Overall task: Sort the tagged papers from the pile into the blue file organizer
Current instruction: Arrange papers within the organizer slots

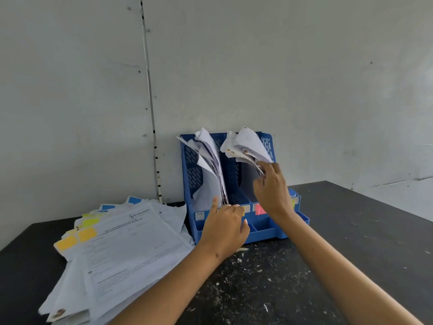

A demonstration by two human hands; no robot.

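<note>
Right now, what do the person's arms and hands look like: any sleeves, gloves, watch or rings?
Both forearms are bare as far as the frame shows: no sleeves in view. The left hand and right hand wear no gloves. No watch or bracelet shows at either wrist, and no rings are visible on the fingers.

Bare table right of the organizer; paper pile crowds its left.

Two bare forearms, no sleeves in view; left grip and right grip ungloved, no rings.
</note>
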